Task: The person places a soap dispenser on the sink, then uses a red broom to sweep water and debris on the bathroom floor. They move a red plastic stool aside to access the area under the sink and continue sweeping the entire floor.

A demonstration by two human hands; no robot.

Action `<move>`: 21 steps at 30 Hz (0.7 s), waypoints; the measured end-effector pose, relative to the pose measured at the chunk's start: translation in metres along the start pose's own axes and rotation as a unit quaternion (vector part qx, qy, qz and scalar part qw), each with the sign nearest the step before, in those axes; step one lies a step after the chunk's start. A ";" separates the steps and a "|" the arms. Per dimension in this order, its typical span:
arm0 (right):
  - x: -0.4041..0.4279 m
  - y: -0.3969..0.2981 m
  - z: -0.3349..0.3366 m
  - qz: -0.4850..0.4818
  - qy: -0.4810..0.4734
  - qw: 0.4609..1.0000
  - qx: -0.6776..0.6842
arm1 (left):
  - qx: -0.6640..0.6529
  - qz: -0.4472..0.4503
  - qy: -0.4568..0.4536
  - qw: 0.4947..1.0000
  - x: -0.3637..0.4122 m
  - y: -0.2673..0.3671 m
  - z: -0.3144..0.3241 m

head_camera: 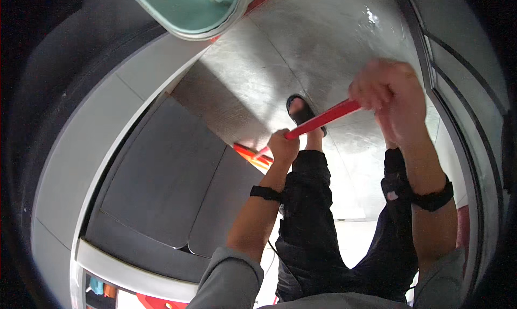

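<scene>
Both of my hands grip a long red pole (323, 117) that slants across the front of my body. Lower on the pole is my left hand (284, 146), its fingers wrapped around it. My right hand (389, 86), blurred, closes around the upper end. Past my left hand the pole runs down to a red and orange head (254, 156) close to the floor by the dark cabinet front. The head is partly hidden behind my left hand and forearm; whether it is a broom or a squeegee I cannot tell.
A grey tiled floor (258, 78) has a wet, shiny patch. Dark cabinet doors (161, 167) line the left, below a pale tiled edge (93, 119). At the top stands a pale green bin (185, 16). A framed glass panel (456, 78) is at the right. My sandalled foot (301, 109) is near the pole.
</scene>
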State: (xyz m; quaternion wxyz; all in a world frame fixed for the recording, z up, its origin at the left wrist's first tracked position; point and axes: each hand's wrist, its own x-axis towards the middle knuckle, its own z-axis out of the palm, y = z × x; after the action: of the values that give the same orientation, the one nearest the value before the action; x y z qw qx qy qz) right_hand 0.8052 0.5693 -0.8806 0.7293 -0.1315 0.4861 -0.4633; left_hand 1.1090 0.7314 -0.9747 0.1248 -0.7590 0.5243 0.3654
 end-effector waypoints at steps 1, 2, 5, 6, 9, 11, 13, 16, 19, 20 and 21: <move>0.001 0.003 0.000 0.011 -0.001 1.000 0.000 | 0.017 -0.003 -0.010 1.000 -0.004 -0.001 -0.002; 0.006 0.003 0.000 -0.006 -0.008 1.000 0.016 | 0.032 -0.005 -0.015 0.999 0.002 -0.005 -0.005; 0.011 0.002 0.005 -0.053 -0.034 0.996 0.066 | 0.045 -0.005 0.085 0.995 0.047 -0.041 -0.015; 0.015 0.003 0.001 -0.077 -0.021 0.994 0.075 | 0.085 0.052 0.117 0.988 0.068 -0.010 -0.041; 0.026 0.006 0.005 -0.137 -0.022 0.985 0.104 | 0.092 0.167 0.211 0.959 0.142 -0.008 -0.096; 0.030 0.003 0.002 -0.141 -0.033 0.985 0.095 | 0.099 0.203 0.234 0.946 0.151 0.004 -0.109; 0.029 -0.009 -0.003 -0.116 -0.051 0.990 0.066 | 0.073 0.184 0.218 0.956 0.136 0.014 -0.105; 0.005 -0.023 -0.021 -0.058 -0.039 0.997 0.043 | 0.129 0.136 0.192 0.963 0.091 0.023 -0.073; -0.007 -0.024 -0.025 -0.028 -0.018 0.999 -0.007 | 0.035 0.072 0.046 0.996 0.049 0.010 -0.042; -0.009 -0.021 -0.025 -0.043 -0.030 0.999 0.001 | 0.011 0.087 0.009 0.996 0.041 0.007 -0.040; -0.006 -0.017 -0.023 -0.055 -0.042 0.997 0.017 | -0.005 0.097 -0.029 0.995 0.033 0.003 -0.043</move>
State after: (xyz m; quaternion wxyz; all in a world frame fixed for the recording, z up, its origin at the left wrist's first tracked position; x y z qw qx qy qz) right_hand 0.7762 0.5710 -0.8774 0.7245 -0.1645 0.4394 -0.5049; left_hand 1.1304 0.6819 -0.9668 0.1001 -0.6939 0.5899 0.4007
